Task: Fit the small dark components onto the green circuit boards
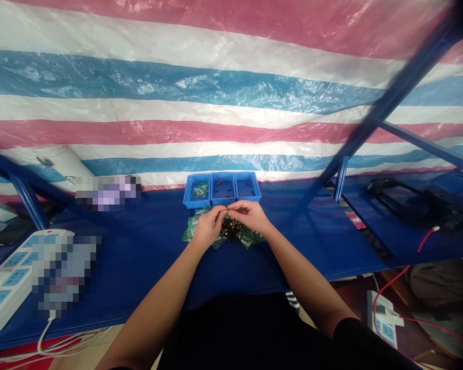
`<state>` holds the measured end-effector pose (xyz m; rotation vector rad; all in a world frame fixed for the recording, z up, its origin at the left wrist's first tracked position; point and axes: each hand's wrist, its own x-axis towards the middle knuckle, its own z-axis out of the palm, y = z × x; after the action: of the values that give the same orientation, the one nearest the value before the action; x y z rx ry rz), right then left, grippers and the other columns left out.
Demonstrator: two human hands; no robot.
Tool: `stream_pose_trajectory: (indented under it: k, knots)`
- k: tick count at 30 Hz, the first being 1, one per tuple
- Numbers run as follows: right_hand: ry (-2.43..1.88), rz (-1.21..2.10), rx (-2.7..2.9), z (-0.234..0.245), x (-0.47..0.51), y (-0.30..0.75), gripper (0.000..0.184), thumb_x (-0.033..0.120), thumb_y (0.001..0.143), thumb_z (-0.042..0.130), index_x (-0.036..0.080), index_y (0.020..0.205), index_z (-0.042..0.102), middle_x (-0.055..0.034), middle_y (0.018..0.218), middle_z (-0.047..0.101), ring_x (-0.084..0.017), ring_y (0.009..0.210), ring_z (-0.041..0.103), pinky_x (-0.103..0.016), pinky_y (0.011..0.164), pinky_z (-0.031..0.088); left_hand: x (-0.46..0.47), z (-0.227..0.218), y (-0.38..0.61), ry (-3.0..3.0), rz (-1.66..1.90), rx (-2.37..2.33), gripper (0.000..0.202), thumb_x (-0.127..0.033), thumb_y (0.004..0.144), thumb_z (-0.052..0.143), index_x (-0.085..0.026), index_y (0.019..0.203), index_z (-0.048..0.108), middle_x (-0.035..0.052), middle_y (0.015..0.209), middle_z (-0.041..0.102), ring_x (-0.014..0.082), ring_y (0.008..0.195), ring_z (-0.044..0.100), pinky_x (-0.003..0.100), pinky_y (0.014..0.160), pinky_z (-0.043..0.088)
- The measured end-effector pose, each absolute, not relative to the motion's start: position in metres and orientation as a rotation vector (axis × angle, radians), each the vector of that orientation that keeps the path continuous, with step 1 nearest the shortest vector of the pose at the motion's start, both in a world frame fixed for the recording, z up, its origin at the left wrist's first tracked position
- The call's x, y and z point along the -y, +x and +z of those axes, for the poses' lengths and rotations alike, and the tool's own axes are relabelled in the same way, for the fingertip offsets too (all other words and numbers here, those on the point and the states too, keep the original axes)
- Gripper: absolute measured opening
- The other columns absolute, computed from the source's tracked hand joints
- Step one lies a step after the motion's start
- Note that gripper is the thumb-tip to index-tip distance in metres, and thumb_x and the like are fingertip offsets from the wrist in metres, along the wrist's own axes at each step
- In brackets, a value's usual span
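Note:
My left hand (210,224) and my right hand (250,215) meet at the fingertips above a pile on the blue table. Both are closed in a pinch around something too small to make out. Below them lies a heap of small dark metallic parts (233,229). Green circuit boards (250,238), some seemingly in clear bags, spread around the heap on both sides. Just behind my hands stand three joined blue bins: the left bin (187,198) holds a green board, the middle bin (223,199) a few small metal parts, the right bin (248,197) a few small dark pieces.
A white power strip (31,272) lies at the left, near a blurred-out item with a white cable (42,344). Blue metal posts (370,123) slant up on both sides. A striped plastic sheet (216,87) hangs behind. A red cable (393,280) drops off the right edge.

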<state>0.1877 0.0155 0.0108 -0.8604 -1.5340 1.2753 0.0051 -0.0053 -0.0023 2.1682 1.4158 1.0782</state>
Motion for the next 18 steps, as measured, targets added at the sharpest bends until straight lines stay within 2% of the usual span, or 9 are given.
stream_pose_trajectory:
  k: [4, 10, 15, 18]
  knots:
    - [-0.875, 1.267, 1.535, 0.009, -0.0158, 0.1876, 0.034, 0.041, 0.071, 0.074, 0.018, 0.096, 0.071, -0.005, 0.083, 0.071, -0.017, 0.072, 0.067, -0.029, 0.068, 0.055, 0.0062, -0.0009, 0.0055, 2.159, 1.065, -1.425, 0.029, -0.04, 0.097, 0.038, -0.022, 0.103, 0.06, -0.0017, 0.069, 0.063, 0.0122, 0.061, 0.06, 0.021, 0.059, 0.044]
    - [-0.854, 1.278, 1.501, 0.0144, -0.0138, 0.1879, 0.033, 0.042, 0.073, 0.072, 0.018, 0.096, 0.071, -0.0054, 0.086, 0.072, -0.017, 0.073, 0.068, -0.031, 0.071, 0.056, 0.0082, -0.0002, 0.0081, 2.122, 1.137, -1.424, 0.031, -0.041, 0.094, 0.044, -0.022, 0.115, 0.056, -0.0009, 0.074, 0.067, 0.0126, 0.061, 0.061, 0.022, 0.06, 0.046]
    - [-0.862, 1.268, 1.509, 0.0155, -0.0135, 0.1877, 0.033, 0.043, 0.071, 0.073, 0.018, 0.094, 0.071, -0.005, 0.084, 0.072, -0.017, 0.072, 0.068, -0.031, 0.069, 0.056, 0.008, 0.0019, 0.0091, 2.189, 1.147, -1.419, 0.027, -0.038, 0.095, 0.042, -0.022, 0.105, 0.062, 0.0005, 0.081, 0.068, 0.0118, 0.065, 0.062, 0.021, 0.062, 0.046]
    - [-0.865, 1.274, 1.516, 0.0157, -0.0135, 0.1879, 0.034, 0.043, 0.072, 0.073, 0.018, 0.095, 0.071, -0.0047, 0.081, 0.071, -0.018, 0.073, 0.068, -0.031, 0.07, 0.056, 0.0079, 0.0033, 0.0081, 2.203, 1.121, -1.421, 0.027, -0.037, 0.096, 0.042, -0.022, 0.106, 0.062, 0.0004, 0.079, 0.068, 0.0121, 0.067, 0.063, 0.021, 0.062, 0.045]
